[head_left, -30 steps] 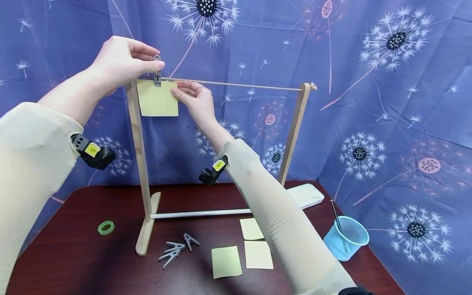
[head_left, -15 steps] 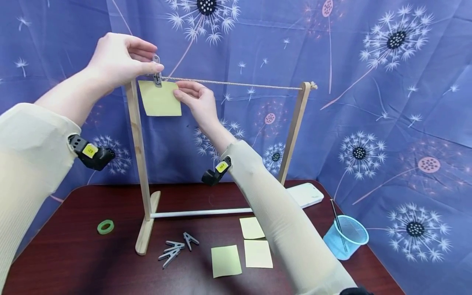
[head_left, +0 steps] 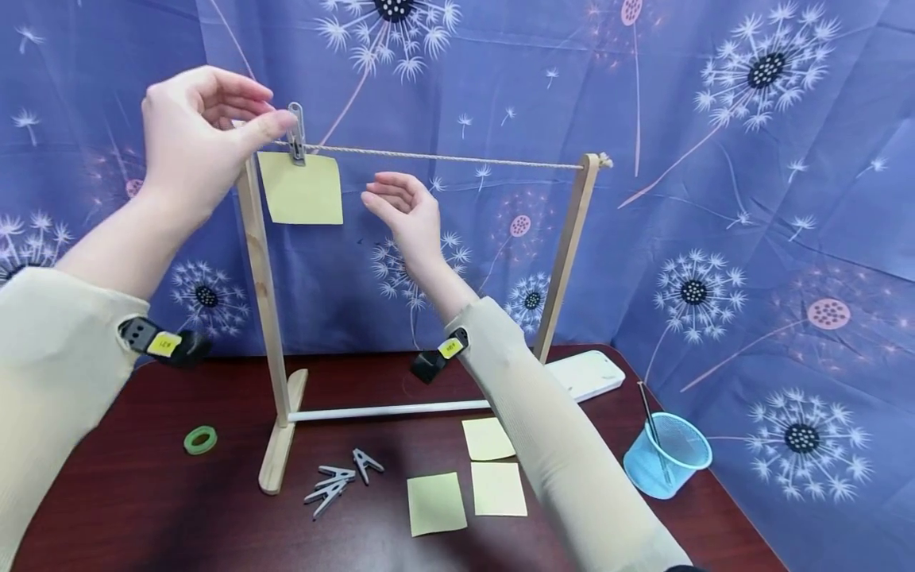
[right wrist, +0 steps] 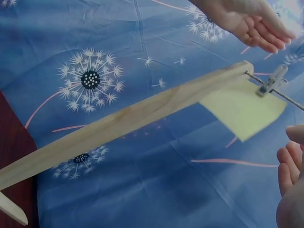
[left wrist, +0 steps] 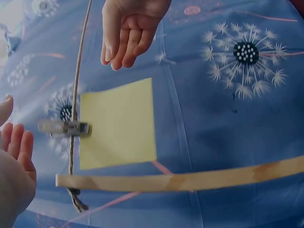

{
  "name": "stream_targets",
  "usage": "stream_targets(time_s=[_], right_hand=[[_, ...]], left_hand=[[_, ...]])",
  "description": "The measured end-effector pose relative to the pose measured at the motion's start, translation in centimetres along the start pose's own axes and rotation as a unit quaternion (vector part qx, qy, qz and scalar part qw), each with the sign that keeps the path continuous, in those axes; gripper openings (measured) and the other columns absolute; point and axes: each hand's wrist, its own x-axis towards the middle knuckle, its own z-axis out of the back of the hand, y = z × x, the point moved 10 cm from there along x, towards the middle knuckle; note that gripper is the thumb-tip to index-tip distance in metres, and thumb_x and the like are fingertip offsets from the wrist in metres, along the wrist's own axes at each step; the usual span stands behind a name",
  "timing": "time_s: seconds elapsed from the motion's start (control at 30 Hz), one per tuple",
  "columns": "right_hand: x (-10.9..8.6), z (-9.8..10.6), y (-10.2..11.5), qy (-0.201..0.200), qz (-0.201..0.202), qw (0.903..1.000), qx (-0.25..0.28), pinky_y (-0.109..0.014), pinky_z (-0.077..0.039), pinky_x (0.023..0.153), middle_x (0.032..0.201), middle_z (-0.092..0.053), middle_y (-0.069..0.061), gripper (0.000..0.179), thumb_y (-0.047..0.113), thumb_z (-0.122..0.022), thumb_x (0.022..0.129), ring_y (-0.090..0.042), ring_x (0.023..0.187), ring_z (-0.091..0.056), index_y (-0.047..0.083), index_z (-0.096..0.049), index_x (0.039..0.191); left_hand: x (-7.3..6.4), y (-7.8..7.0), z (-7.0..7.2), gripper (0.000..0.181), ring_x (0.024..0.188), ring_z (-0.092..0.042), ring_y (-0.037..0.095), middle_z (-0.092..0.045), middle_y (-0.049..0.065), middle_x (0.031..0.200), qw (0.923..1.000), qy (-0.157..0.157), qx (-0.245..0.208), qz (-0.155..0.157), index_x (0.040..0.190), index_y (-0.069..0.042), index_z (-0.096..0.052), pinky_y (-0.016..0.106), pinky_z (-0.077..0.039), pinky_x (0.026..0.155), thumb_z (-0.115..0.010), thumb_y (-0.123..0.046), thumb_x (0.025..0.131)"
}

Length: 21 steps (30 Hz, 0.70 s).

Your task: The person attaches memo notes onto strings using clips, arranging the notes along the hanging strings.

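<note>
A yellow sticky note (head_left: 303,192) hangs from the rope (head_left: 443,160) near its left end. A grey clothespin (head_left: 296,143) grips the note's top edge and the rope. Just left of the clothespin is my left hand (head_left: 189,147), its fingers loosely bent. In the left wrist view a gap shows between that hand (left wrist: 16,171) and the clothespin (left wrist: 64,128). To the right of the note, my right hand (head_left: 409,218) hovers with relaxed fingers, apart from the paper. Neither hand holds anything.
Wooden posts (head_left: 260,270) support the rope, joined low down by a white bar (head_left: 393,411). On the table (head_left: 143,508) lie several grey clothespins (head_left: 331,486), more sticky notes (head_left: 437,504), green tape (head_left: 200,439) and a white case (head_left: 586,375). A blue mesh cup (head_left: 658,469) stands right.
Both hands have let go: the left came off the clothespin and moved left, the right left the note's edge and moved right and down. The note now hangs by the clothespin alone.
</note>
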Motion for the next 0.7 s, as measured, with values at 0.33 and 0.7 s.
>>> stream_targets(time_s=[0.33, 0.7], right_hand=[[-3.6, 3.2, -1.8, 0.015, -0.017, 0.9991, -0.036, -0.024, -0.054, 0.083, 0.101, -0.068, -0.024, 0.027, -0.005, -0.067, 0.086, -0.002, 0.079, -0.066, -0.01, -0.06, 0.112], [-9.4, 7.3, -5.7, 0.054, -0.047, 0.9932, -0.092, -0.02, -0.054, 0.074, 0.085, -0.071, -0.001, 0.025, -0.003, -0.07, 0.084, -0.003, 0.074, -0.065, -0.013, -0.062, 0.105]], left_hand=[[-6.9, -0.9, -5.6, 0.024, 0.078, -0.057, -0.006, -0.074, 0.007, 0.088, 0.9752, 0.106, 0.109, -0.16, 0.098, -0.002, -0.074, 0.013, -0.04, 0.071, -0.082, -0.012, 0.078], [-14.7, 7.0, -11.9, 0.022, 0.084, -0.068, 0.02, -0.074, 0.007, 0.095, 0.9537, 0.272, 0.096, -0.084, 0.102, -0.005, -0.072, 0.031, -0.05, 0.073, -0.078, -0.013, 0.083]])
